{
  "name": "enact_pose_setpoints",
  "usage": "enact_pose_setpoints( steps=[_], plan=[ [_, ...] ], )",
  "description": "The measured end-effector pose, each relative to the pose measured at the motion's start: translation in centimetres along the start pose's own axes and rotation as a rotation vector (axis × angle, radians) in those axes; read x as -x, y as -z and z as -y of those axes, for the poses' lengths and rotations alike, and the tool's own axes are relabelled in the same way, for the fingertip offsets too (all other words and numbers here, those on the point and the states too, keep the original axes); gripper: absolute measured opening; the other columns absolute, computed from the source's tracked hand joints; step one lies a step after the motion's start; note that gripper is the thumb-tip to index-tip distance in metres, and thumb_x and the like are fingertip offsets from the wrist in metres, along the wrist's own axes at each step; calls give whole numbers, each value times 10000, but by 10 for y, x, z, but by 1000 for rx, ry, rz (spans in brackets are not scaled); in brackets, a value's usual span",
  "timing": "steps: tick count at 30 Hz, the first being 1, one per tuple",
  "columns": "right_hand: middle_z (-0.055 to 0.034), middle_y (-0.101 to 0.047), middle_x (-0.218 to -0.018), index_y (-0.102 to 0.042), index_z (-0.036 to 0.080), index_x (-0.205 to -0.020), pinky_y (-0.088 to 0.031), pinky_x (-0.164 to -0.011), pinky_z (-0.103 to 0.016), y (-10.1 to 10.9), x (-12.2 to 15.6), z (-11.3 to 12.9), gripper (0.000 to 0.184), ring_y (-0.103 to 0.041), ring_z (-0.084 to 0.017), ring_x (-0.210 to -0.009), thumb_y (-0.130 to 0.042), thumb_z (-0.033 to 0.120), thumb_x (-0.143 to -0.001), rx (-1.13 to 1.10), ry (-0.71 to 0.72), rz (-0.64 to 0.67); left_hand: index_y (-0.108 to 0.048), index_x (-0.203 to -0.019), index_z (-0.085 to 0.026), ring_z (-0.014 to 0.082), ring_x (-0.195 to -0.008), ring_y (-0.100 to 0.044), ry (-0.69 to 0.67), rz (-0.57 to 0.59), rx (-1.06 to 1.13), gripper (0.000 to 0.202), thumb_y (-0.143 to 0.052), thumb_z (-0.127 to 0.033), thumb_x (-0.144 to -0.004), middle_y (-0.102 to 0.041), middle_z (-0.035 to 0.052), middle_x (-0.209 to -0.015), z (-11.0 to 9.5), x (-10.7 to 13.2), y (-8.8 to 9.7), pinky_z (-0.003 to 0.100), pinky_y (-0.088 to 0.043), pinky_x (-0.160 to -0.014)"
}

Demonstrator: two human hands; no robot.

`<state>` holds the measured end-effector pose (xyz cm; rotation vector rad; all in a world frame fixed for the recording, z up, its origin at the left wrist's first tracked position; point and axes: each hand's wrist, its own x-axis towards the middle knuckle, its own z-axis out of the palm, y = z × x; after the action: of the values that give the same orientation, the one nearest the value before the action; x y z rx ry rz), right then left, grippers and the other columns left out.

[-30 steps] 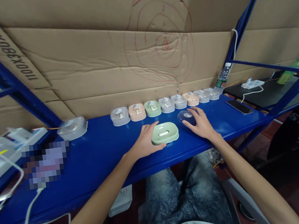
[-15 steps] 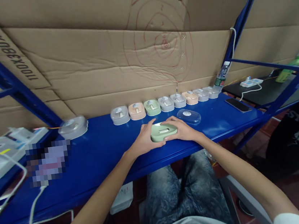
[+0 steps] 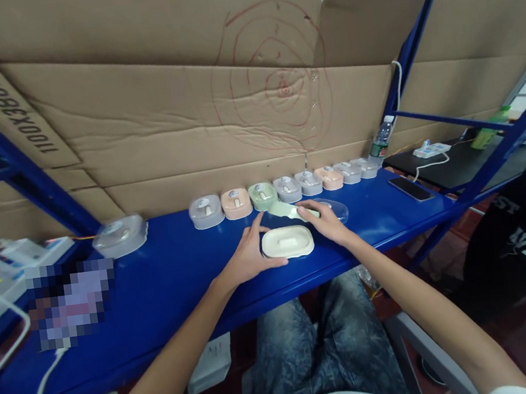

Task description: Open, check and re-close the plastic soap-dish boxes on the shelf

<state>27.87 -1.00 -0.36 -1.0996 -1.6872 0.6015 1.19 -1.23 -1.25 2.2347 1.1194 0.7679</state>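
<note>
A rounded cream tray (image 3: 288, 242) with a raised oval in its middle sits near the front of the blue table. My left hand (image 3: 248, 250) curls round its left end, thumb along the front edge and index finger raised. Behind the tray, my right hand (image 3: 322, 220) grips a pale green cover (image 3: 284, 210) by its right end, holding it tilted above the table. A clear lid (image 3: 340, 210) lies just beyond my right hand, partly hidden by it.
Several lidded boxes, among them an orange one (image 3: 236, 204) and a green one (image 3: 263, 195), line the back by the cardboard (image 3: 162, 120). Another box (image 3: 121, 236) stands left. A bottle (image 3: 382, 137) and phone (image 3: 410, 189) are right; cables and a blurred-out phone lie left.
The green cover has come off the cream tray, lifted up and back by my right hand. My left hand stays at the tray's left end. The view has shifted slightly.
</note>
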Motion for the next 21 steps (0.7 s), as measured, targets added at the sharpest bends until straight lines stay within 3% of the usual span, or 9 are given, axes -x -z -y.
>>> enact_pose_setpoints(
  steps=[6, 13, 17, 21],
  plan=[
    [-88, -776, -1231, -749, 217, -1191, -512, -1064, -426, 6, 7, -4, 611, -693, -295, -1170, -497, 741, -1005, 29, -20, -9, -143, -1709, -310, 377, -1392, -464, -12, 49, -6, 1277, -919, -491, -712, -601, 90, -1397, 0, 2, 7, 577, -320, -1226],
    [-92, -738, -1317, -673, 243, -1313, -502, -1111, -468, -1, 8, -13, 588, -660, -298, -1259, -474, 717, -1029, 0, -2, -25, -162, -1705, -293, 389, -1399, -457, -12, 45, 4, 1276, -925, -495, -701, -596, 99, -1397, 1, 2, 7, 609, -314, -1225],
    [-121, -688, -1410, -643, 236, -1355, -481, -1158, -488, -7, 15, -14, 573, -642, -295, -1311, -569, 684, -1005, 18, 61, 4, -190, -1696, -292, 390, -1389, -486, -16, 34, 14, 1259, -931, -481, -696, -592, 114, -1393, 2, 2, 6, 609, -343, -1214],
    [-136, -644, -1457, -584, 240, -1447, -476, -1163, -498, -5, 24, -5, 608, -618, -302, -1346, -692, 599, -968, 91, 157, 117, -211, -1687, -259, 408, -1419, -481, 46, 36, -5, 1276, -941, -533, -677, -505, 166, -1456, 3, 3, 5, 601, -372, -1208]
  ],
)
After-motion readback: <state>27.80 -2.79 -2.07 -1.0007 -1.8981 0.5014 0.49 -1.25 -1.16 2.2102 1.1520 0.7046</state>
